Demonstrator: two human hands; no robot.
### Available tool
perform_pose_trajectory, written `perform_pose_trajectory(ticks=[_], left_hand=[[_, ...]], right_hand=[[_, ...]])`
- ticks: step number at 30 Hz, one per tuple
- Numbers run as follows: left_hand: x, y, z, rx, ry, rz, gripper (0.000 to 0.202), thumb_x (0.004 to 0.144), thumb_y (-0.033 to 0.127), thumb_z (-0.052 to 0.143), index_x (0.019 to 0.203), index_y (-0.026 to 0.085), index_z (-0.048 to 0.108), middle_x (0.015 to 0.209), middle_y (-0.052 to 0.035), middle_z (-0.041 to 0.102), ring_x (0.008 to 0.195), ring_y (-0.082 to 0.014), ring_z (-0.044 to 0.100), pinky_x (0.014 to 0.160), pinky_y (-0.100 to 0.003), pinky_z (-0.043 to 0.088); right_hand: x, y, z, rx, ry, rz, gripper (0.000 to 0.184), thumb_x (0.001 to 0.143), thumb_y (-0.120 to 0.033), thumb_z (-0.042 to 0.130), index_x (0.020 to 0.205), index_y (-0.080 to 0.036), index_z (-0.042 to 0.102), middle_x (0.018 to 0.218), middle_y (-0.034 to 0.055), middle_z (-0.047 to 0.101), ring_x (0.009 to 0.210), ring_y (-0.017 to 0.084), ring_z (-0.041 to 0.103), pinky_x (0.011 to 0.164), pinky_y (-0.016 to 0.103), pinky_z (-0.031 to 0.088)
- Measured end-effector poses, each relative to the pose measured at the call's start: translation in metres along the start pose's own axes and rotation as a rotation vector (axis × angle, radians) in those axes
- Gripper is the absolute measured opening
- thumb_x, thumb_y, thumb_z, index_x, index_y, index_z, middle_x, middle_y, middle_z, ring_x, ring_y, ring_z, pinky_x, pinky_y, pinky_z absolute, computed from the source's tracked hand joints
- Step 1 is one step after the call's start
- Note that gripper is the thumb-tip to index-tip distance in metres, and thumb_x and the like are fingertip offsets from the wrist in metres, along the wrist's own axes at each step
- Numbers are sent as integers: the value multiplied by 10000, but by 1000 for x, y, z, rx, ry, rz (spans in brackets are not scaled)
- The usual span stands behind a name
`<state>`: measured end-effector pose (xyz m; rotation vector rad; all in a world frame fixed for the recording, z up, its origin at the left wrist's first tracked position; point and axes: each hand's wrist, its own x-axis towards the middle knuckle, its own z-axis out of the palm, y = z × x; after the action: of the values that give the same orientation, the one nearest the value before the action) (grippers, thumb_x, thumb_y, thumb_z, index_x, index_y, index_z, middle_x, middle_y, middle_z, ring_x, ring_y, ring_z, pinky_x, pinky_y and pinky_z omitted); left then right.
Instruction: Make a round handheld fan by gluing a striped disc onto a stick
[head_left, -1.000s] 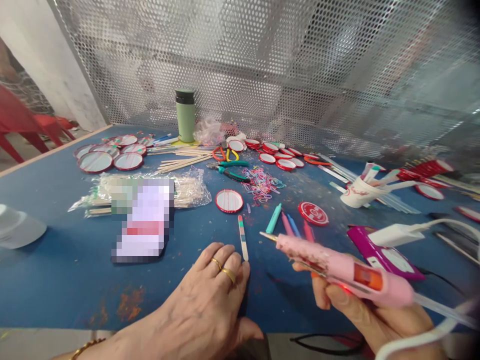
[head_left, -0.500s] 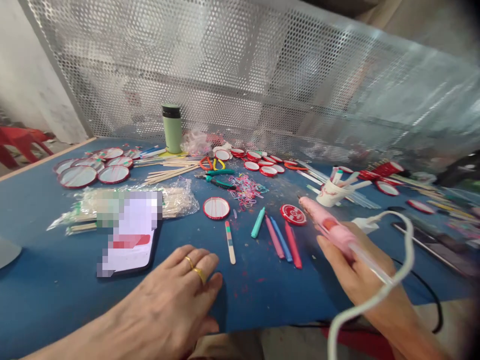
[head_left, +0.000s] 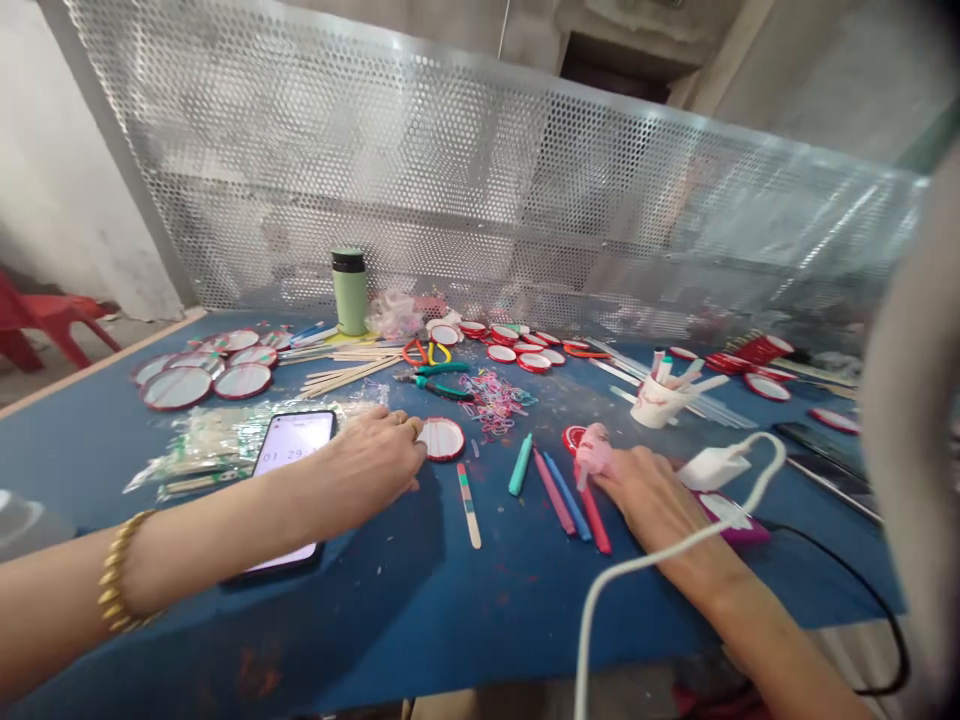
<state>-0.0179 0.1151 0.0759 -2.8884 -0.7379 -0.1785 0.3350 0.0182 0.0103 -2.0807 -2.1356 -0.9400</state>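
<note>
My left hand (head_left: pixel 373 462) reaches across the blue table (head_left: pixel 420 610), its fingertips at the edge of a round red-rimmed disc (head_left: pixel 442 438). Its fingers are curled down, and whether they grip the disc I cannot make out. My right hand (head_left: pixel 651 488) is closed on a pink glue gun (head_left: pixel 594 449), whose nozzle points down at the table beside a red printed disc (head_left: pixel 571 437). A white cord (head_left: pixel 660 555) trails from the gun toward me. A painted stick (head_left: pixel 469 489) and coloured sticks (head_left: pixel 559 488) lie between my hands.
A phone (head_left: pixel 289 450) lies under my left forearm beside a bag of wooden sticks (head_left: pixel 210 450). Farther back are a green bottle (head_left: pixel 349 291), pliers (head_left: pixel 442 380), rubber bands (head_left: pixel 491 392), more discs (head_left: pixel 202 370) and a paper cup (head_left: pixel 656 400). A perforated metal screen (head_left: pixel 480 190) backs the table.
My left hand slid forward from the near edge to the round disc. My right hand carried the glue gun forward and down to the table. The view tilted upward.
</note>
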Motion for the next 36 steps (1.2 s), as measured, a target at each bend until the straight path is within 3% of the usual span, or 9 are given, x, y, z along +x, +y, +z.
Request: perform_pose_trajectory(ticks=[3, 7, 10, 13, 21, 26, 32, 34, 36], left_hand=[[28, -13, 10, 17, -97, -101, 353, 905, 389, 610, 1142, 128, 627, 1122, -143, 637, 1015, -284, 610, 900, -386, 445], [59, -29, 21, -62, -206, -143, 536, 763, 563, 700, 1095, 144, 657, 1164, -159, 629, 1054, -322, 601, 895, -403, 449], [68, -34, 20, -108, -315, -157, 534, 713, 557, 726, 1039, 136, 678, 1159, -168, 636, 1060, -337, 598, 885, -419, 459], [69, -36, 18, -119, -315, -186, 491, 723, 526, 715, 1059, 170, 676, 1160, -142, 649, 1065, -310, 599, 886, -399, 466], [71, -38, 37, -159, -249, -234, 595, 651, 504, 732, 1146, 191, 627, 1144, -122, 638, 1000, -285, 622, 820, -358, 504], [48, -17, 32, -191, -38, -203, 515, 653, 396, 705, 1088, 139, 606, 1086, -139, 601, 995, -302, 609, 838, -389, 499], [-4, 37, 10, -353, 22, -177, 354, 720, 300, 617, 1036, 149, 567, 998, -103, 603, 910, -251, 611, 800, -379, 516], [-16, 56, 11, -352, 61, -190, 287, 729, 261, 598, 997, 165, 561, 1006, -106, 610, 921, -254, 611, 811, -394, 522], [-23, 70, 16, -344, 149, -205, 363, 711, 257, 603, 1059, 166, 550, 1054, -120, 616, 994, -277, 607, 855, -415, 524]], right_hand=[[-4, 1, -4, 56, 36, -17, 257, 989, -247, 424, 800, -183, 586, 786, 101, 579, 746, 255, 539, 685, 359, 431], [-5, -8, -25, 20, 83, -1, 256, 980, -278, 428, 825, -162, 595, 810, 132, 601, 749, 280, 546, 705, 405, 446], [2, -20, -44, 102, 235, -43, 276, 990, -283, 424, 1102, -102, 601, 1022, 177, 644, 905, 306, 583, 796, 430, 467], [16, -33, -56, 232, 311, -126, 309, 1004, -277, 414, 1190, -96, 582, 1159, 191, 638, 1054, 319, 580, 906, 459, 468], [63, -71, -60, 599, 103, -230, 276, 963, -256, 549, 1214, -166, 618, 1196, 113, 670, 1120, 260, 607, 982, 451, 502], [72, -80, -64, 764, 1, -298, 388, 925, -349, 625, 1272, -177, 588, 1272, 124, 633, 1214, 280, 570, 1026, 488, 487], [44, -81, -80, 879, -182, -328, 914, 696, -687, 755, 1412, -192, 476, 1349, 141, 561, 1263, 340, 504, 1043, 523, 451], [34, -82, -85, 899, -227, -356, 885, 668, -673, 787, 1358, -189, 518, 1268, 124, 593, 1180, 320, 538, 999, 501, 470], [27, -83, -88, 926, -266, -366, 732, 712, -635, 777, 1260, -193, 577, 1189, 105, 614, 1099, 289, 563, 943, 464, 490]])
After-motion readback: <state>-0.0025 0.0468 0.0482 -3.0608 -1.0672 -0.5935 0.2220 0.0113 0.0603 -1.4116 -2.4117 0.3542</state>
